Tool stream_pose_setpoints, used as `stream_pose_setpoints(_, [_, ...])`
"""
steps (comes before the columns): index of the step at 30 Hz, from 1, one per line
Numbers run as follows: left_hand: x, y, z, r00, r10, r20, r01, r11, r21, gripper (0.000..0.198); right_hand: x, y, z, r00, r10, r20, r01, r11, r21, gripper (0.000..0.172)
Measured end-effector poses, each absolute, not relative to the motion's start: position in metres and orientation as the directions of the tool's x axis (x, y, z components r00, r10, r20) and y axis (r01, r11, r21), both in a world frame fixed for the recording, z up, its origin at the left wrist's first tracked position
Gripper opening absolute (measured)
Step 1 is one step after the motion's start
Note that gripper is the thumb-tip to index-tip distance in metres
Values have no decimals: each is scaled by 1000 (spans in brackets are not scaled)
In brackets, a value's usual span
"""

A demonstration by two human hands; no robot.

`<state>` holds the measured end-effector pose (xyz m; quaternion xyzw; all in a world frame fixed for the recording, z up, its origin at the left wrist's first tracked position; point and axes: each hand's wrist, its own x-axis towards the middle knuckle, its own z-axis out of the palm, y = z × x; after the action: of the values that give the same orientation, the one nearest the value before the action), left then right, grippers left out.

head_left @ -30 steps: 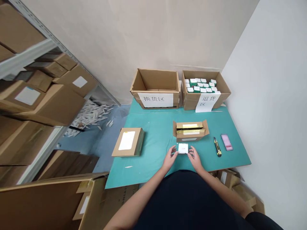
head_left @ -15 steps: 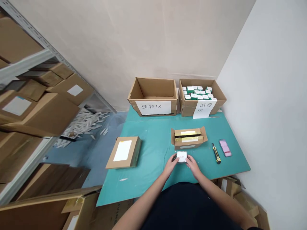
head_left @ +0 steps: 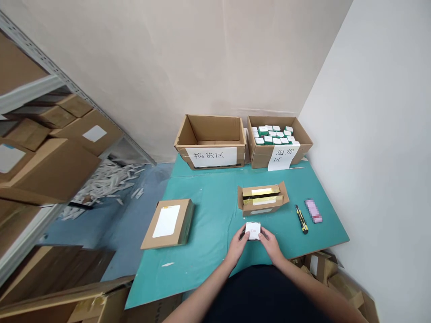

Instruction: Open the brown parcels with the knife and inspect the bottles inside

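A small white box (head_left: 252, 230) with reddish print on its top is held between my two hands over the near part of the green table. My left hand (head_left: 238, 244) grips its left side, thumb on the top edge. On the opposite side my right hand (head_left: 270, 244) holds it the same way. Just beyond the hands stands a narrow cardboard carton (head_left: 261, 211), its side flaps spread and its taped top slit along the middle. To the right lies a yellow and black utility knife (head_left: 302, 220) beside a pink, pixelated item (head_left: 313, 211).
At the back stand an open cardboard box with a white sign (head_left: 211, 157) and another box (head_left: 299, 156) full of small white-and-green boxes. A flat labelled carton (head_left: 183, 224) lies at the table's left. Shelves with cartons (head_left: 77, 130) line the left side; a white wall (head_left: 380, 134) bounds the right.
My camera view has shifted slightly, so the table sits a little lower in it. Both hands still hold the white box, whose top now faces me more.
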<state>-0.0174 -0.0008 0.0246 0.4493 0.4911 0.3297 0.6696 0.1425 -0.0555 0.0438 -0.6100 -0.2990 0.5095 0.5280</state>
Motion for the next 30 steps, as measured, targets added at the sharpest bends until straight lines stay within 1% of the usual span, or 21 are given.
stream_pose_setpoints(3, [-19,-8,41,298,887,-352,-4,370,929,68,142,-58,70,301,914,-271,-149,-235,-960,58])
stream_pose_setpoints(7, [-16,-12,71,302,904,-301,-2,316,949,64,147,-63,108,291,924,-249,-131,-220,-967,57])
stream_pose_setpoints(15, [5,-3,152,331,924,-190,-14,206,978,62,165,-64,187,338,924,-178,-96,-155,-983,53])
stream_pose_setpoints(18, [20,7,183,335,932,-139,5,146,989,61,180,-58,214,332,931,-151,-93,-127,-987,55])
stream_pose_setpoints(21, [43,29,214,357,931,-71,-10,80,997,60,203,-41,238,328,940,-94,-72,-75,-995,56])
stream_pose_setpoints(24, [78,64,239,389,920,-36,-42,57,997,63,237,-10,257,359,933,-3,-8,0,-1000,57])
stream_pose_setpoints(27, [123,109,256,413,910,21,-110,27,994,62,278,35,270,373,923,98,66,79,-995,55])
stream_pose_setpoints(30, [171,159,267,446,891,91,-174,-13,985,60,324,87,274,390,902,184,102,156,-983,52])
